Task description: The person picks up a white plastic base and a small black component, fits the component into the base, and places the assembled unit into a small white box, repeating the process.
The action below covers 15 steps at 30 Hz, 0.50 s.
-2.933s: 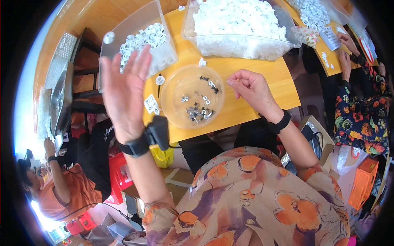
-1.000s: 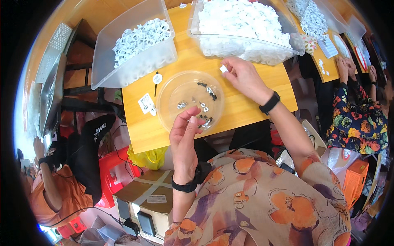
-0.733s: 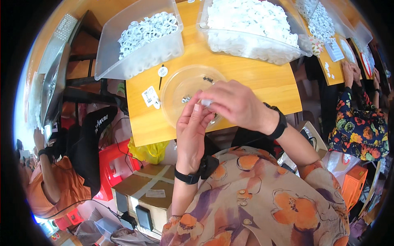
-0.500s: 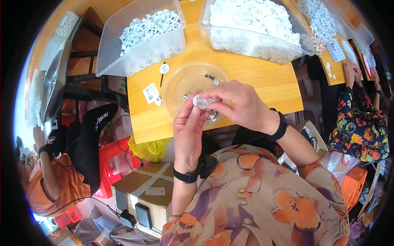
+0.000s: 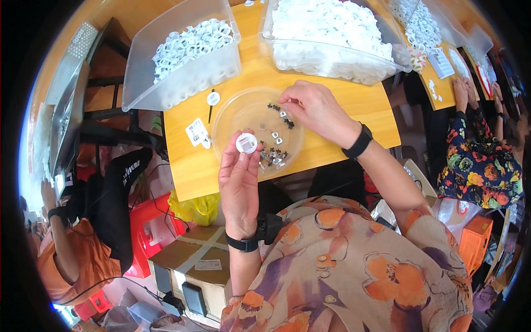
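My left hand (image 5: 239, 180) grips a small round white plastic part (image 5: 246, 143) between thumb and fingers, its face with a rectangular recess turned up. Beneath it, on the wooden table, sits a shallow clear round tray (image 5: 235, 113). Small black cross-shaped pieces (image 5: 289, 124) and small metallic pieces (image 5: 275, 135) lie scattered in the tray, mostly near its front and right side. Over the tray's right rim, my right hand (image 5: 326, 116) has thumb and fingertips pinched together beside the black pieces. Whatever is between those fingertips is too small or hidden to make out.
Two translucent bins stand at the back: the left bin (image 5: 213, 72) with white rings, the right bin (image 5: 332, 61) heaped with white parts. A white label sheet (image 5: 197, 131) and a black stick with a white disc (image 5: 213, 98) lie left of the tray. Co-workers sit on both sides.
My right hand has left the white part and moved right and away, to the tray's right side. My left hand has drawn slightly left with the part, uncovering more pieces in the tray.
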### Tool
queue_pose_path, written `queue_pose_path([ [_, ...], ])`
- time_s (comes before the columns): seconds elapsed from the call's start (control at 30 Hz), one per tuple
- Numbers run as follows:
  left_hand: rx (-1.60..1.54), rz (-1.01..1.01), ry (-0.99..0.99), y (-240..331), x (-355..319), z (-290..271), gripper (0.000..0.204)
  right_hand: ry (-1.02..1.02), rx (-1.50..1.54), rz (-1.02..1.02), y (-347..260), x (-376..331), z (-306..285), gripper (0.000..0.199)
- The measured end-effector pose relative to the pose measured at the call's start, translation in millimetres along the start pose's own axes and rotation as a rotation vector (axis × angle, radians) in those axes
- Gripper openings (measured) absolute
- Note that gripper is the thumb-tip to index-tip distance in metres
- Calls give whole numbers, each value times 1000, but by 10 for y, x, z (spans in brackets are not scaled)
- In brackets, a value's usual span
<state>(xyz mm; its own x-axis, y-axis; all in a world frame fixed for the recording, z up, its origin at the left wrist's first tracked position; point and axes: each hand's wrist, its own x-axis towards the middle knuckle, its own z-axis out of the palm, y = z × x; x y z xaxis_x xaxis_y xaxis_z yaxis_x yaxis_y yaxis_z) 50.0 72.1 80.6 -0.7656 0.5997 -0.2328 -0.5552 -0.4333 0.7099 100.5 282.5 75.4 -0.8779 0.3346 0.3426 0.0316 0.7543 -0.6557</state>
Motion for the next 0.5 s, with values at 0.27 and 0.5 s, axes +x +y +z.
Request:
queue_pose_path([
  [0.27, -89, -7, -77, 3, -6, -167, 45, -82, -448, -102, -22, 155, 283, 10],
  [0.5, -101, -9, -24, 10, -7, -201, 43, -286, -599, 36, -134, 199, 280, 13],
])
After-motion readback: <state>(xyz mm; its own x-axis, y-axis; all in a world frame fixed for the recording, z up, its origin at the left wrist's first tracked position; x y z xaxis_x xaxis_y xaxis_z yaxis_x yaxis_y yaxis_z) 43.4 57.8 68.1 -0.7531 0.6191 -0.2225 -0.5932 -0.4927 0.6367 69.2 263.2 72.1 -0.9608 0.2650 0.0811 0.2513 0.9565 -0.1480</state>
